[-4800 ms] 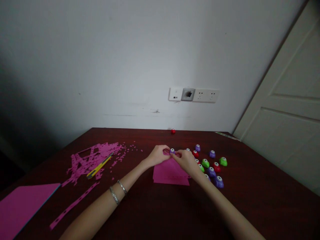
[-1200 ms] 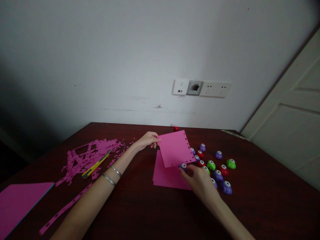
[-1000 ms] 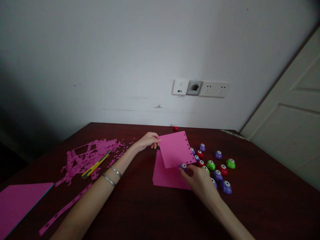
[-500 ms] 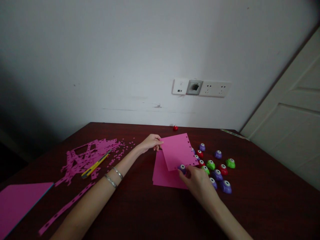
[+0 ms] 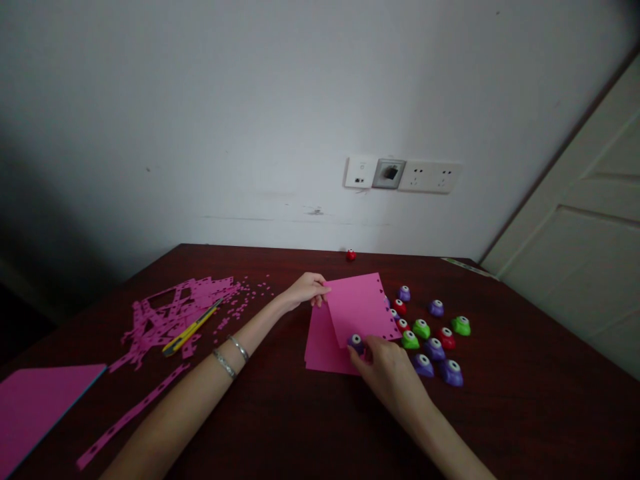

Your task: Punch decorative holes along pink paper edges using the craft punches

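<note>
A square pink paper sheet point(image 5: 357, 307) is pinched at its upper left corner by my left hand point(image 5: 309, 289). Small dark holes run along its right edge and the right part of its lower edge. At its lower edge, my right hand point(image 5: 390, 367) grips a purple craft punch point(image 5: 355, 343) with a white and black button on top. The punch sits at the sheet's edge, left of the holes; its slot is hidden. Beneath lies more pink paper point(image 5: 320, 343), partly covered by the held sheet.
Several purple, green and red punches point(image 5: 435, 349) stand on the dark table at right; one red punch point(image 5: 351, 255) is by the wall. Left lie punched pink strips point(image 5: 175, 310), tiny cut-outs point(image 5: 240, 303), a yellow utility knife point(image 5: 193, 328) and a pink sheet stack point(image 5: 45, 407).
The sheet has shifted slightly right and down with my left hand. My right hand has moved the purple punch a little left along the lower edge, and more holes show there.
</note>
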The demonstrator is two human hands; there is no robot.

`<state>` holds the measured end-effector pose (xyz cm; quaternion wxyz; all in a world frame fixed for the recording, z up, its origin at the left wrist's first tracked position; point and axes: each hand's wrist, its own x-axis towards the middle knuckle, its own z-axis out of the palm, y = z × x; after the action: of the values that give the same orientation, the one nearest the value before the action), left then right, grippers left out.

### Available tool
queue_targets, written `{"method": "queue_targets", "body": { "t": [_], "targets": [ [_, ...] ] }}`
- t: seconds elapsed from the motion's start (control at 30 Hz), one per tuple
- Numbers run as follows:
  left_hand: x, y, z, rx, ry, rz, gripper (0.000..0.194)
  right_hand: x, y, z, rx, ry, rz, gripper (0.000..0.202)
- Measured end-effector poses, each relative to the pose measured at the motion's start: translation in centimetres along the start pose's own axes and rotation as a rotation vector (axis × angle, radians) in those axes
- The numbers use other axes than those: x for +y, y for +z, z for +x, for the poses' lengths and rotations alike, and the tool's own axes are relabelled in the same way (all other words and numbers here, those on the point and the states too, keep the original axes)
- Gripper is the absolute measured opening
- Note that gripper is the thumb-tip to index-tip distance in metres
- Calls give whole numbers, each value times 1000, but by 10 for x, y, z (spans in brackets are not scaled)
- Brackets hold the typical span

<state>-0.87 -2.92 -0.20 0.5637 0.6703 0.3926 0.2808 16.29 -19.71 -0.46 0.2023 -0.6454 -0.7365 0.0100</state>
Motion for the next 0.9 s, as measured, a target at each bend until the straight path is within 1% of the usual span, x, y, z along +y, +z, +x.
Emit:
{"method": "queue_targets", "body": {
  "t": [0.3, 0.57, 0.7, 0.83, 0.9],
  "targets": [
    [0, 5, -2, 6, -39, 4, 11, -2, 7, -3, 24, -42, -34, 19],
    [-7, 5, -1, -23, -56, 30, 11, 3, 18, -5, -24, -30, -65, 22],
    [-7, 5, -1, -31, -58, 41, 9, 5, 14, -4, -31, -36, -69, 26],
    [-8, 4, -1, -35, -52, 41, 9, 2, 6, -4, -84, 44, -73, 32],
    [-9, 4, -1, -33, -51, 42, 9, -1, 4, -6, -108, 70, -80, 31]
  ]
}}
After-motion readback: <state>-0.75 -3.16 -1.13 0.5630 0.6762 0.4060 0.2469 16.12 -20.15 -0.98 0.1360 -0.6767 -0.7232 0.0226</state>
